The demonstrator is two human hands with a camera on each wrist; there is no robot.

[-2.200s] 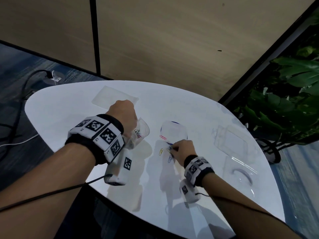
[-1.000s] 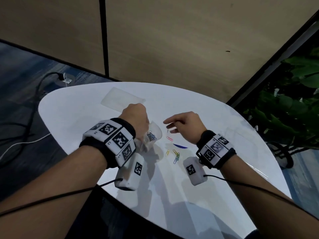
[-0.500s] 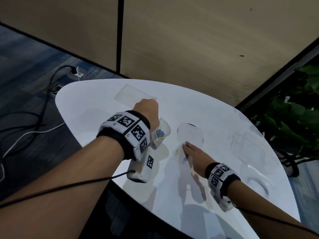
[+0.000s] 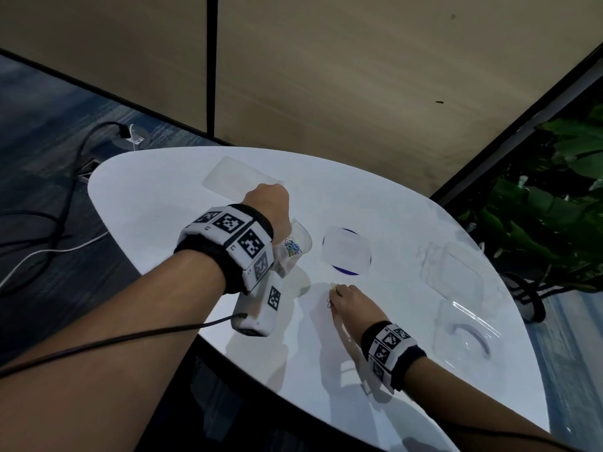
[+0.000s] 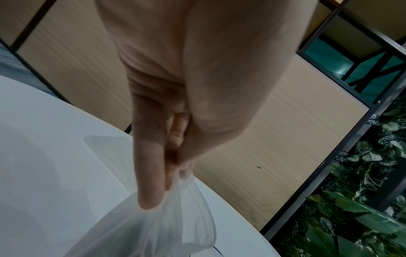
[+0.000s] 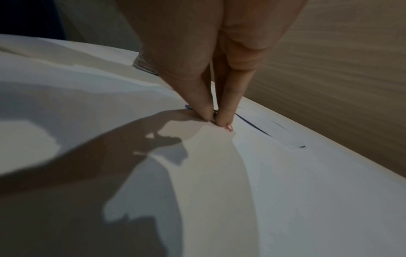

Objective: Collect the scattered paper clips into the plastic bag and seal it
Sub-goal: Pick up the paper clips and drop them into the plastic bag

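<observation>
Clear plastic bag (image 4: 292,252), one, hangs pinched in the left hand (image 4: 269,207) above the white table (image 4: 163,197), coloured clips bunched inside. Two paper clips (image 4: 331,293) lie mid-table under the right hand (image 4: 350,300), its fingertips (image 6: 206,113) pinching one. Three clear sheets lie around; beige wall panels behind.

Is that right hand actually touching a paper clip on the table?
Touching. In the right wrist view, thumb and fingertips of the right hand close on a small paper clip at the white table, no gap visible.
</observation>
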